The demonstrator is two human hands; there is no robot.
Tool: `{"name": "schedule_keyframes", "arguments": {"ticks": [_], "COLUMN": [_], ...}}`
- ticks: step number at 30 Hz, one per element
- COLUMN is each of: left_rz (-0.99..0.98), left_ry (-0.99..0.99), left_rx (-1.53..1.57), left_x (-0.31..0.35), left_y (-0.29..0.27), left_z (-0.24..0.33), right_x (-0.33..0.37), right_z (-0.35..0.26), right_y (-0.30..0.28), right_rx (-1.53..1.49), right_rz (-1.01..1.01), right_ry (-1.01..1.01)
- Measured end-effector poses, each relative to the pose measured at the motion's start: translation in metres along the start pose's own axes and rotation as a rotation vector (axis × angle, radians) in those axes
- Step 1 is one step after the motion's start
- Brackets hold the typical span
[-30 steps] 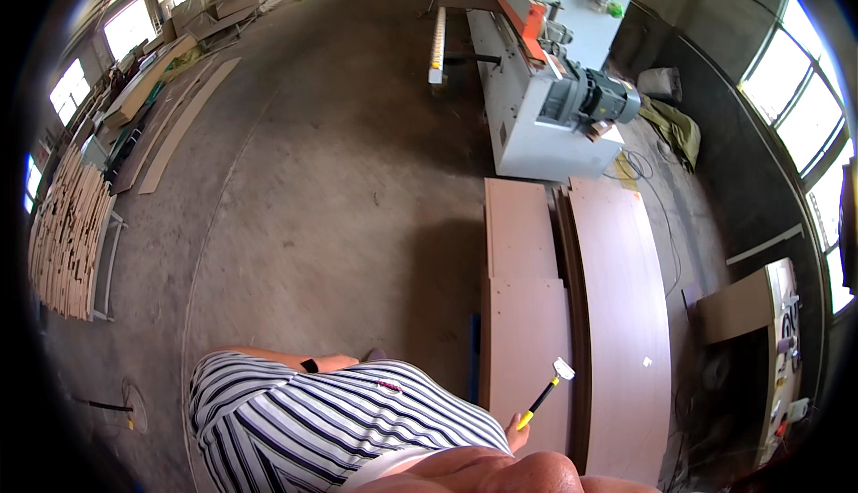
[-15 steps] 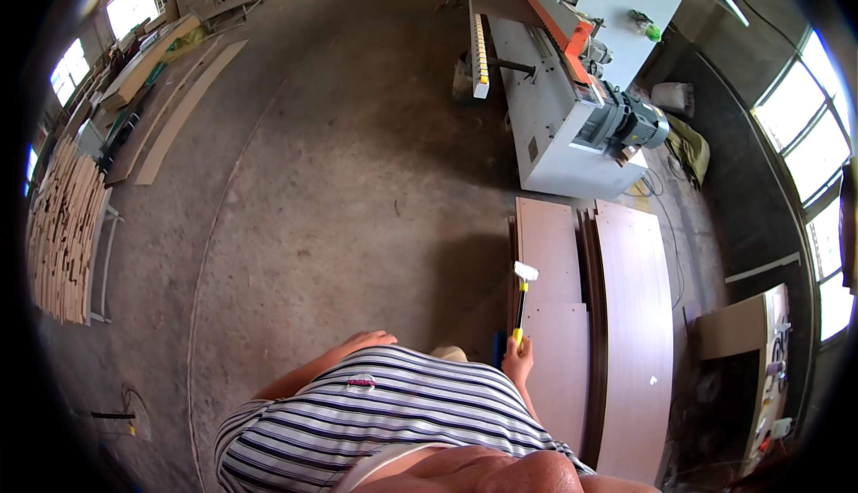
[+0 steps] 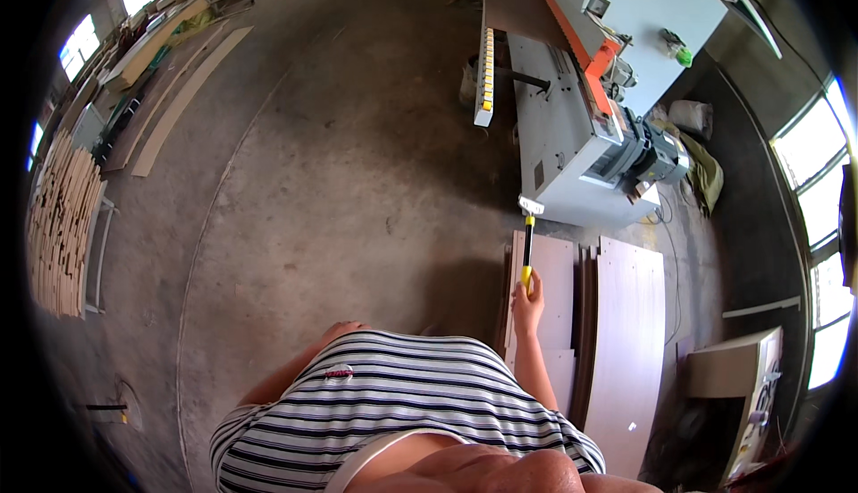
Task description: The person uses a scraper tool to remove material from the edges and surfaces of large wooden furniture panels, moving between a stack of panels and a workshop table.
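In my right hand (image 3: 528, 299) is a hammer (image 3: 528, 247) with a yellow and black handle and a pale, bright head. My fingers are wrapped round the lower handle, and the head points away from me. Hammer and hand are held over the left part of a stack of brownish boards (image 3: 552, 265). Close to my striped shirt, my left hand (image 3: 346, 327) is at my left side, its fingers mostly hidden by the shirt. Nothing is seen in it.
Beyond the boards stands a large white machine (image 3: 559, 158) with a grey motor (image 3: 657, 151). A second board stack (image 3: 630, 314) lies to the right, near a wooden cabinet (image 3: 715, 372). Wood strips (image 3: 64, 225) stand piled on a rack at the left; long boards (image 3: 192, 104) lie farther back.
My right hand has moved forward with the hammer, from beside my body towards the machine. My left hand has drawn back a little. The view has shifted slightly.
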State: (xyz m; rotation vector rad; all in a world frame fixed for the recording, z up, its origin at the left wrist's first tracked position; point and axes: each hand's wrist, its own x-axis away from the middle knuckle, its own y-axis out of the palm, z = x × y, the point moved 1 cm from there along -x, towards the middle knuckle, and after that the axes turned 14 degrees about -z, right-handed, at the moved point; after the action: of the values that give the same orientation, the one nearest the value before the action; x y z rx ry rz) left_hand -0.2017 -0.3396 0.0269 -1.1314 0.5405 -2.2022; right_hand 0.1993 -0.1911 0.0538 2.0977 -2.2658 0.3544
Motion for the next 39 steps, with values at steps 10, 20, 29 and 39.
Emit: {"name": "schedule_keyframes", "arguments": {"ticks": [10, 20, 29, 39], "left_rz": [0.149, 0.003, -0.183, -0.161], "left_ry": [-0.014, -0.198, -0.144, -0.054], "left_rx": [0.799, 0.499, 0.262, 0.172], "left_x": [-0.086, -0.157, -0.169, -0.210], "left_y": [-0.059, -0.203, -0.301, -0.340], "left_z": [-0.039, -0.134, -0.219, -0.214], "right_x": [-0.248, -0.496, -0.595, -0.557], "right_z": [-0.094, -0.216, -0.239, -0.263], "right_y": [0.012, 0.127, 0.151, 0.131], "right_rx": [0.480, 0.796, 0.929, 0.927], "right_rz": [0.027, 0.150, 0.093, -0.115], "right_ry": [-0.409, -0.351, -0.247, -0.068]}}
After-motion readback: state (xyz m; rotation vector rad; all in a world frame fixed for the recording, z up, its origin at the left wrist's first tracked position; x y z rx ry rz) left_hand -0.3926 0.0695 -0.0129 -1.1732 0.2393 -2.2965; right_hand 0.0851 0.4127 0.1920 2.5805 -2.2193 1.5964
